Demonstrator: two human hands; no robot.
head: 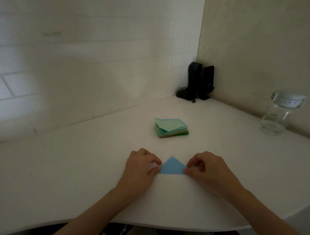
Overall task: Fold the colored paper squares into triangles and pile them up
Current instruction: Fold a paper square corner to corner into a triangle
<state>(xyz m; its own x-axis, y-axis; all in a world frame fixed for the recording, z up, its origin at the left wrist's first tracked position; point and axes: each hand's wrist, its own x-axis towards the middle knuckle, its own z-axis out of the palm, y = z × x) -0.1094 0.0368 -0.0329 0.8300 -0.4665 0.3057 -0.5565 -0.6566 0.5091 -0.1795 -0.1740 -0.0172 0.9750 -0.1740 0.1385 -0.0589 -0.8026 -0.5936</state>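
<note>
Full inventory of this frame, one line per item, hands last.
blue paper triangle: 1, blue, flat on the table between both hands
paper stack: 1, mostly green and blue, behind the triangle
glass jar: 1, clear with lid, far right by the wall
black speakers: 2, black, back corner
table: 1, white
left hand: 1, pinches the triangle's left corner
right hand: 1, pinches the triangle's right corner

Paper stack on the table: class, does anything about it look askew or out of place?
Slightly. The top sheets of the paper stack are twisted relative to those beneath, so corners fan out. The blue triangle, pinched by the left hand and right hand, looks neat.
</note>
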